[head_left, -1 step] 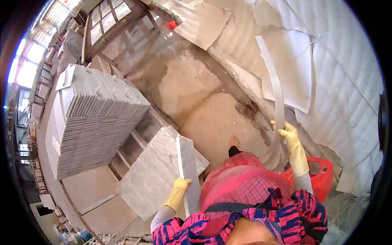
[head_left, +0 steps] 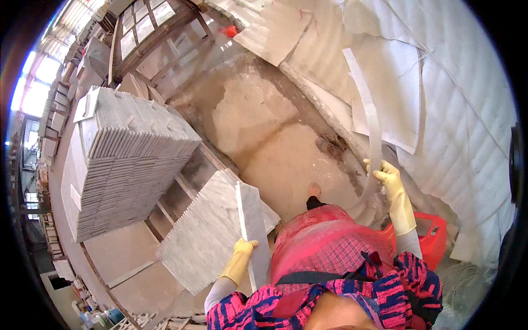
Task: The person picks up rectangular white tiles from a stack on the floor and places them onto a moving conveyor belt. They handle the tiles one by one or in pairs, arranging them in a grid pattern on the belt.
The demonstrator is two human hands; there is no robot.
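My left hand (head_left: 241, 257), in a yellow glove, grips the edge of a thin grey tile (head_left: 254, 234) that stands tilted on edge beside my apron. Just left of it lies a fanned stack of grey tiles (head_left: 201, 234) with stepped edges. On the other side, my right hand (head_left: 389, 179), also in a yellow glove, is closed around a long, narrow pale strip (head_left: 369, 107). The strip rises away from me and looks curved in this view; its lower end below the hand is hard to make out. The red apron (head_left: 335, 234) covers my front.
A tall block of stacked grey tiles (head_left: 132, 165) stands on a slatted wooden base (head_left: 187, 186) at the left. White foam sheeting (head_left: 462, 110) covers the right side. A red plastic container (head_left: 432, 236) sits by my right forearm. The floor (head_left: 253, 115) looks wet and dusty.
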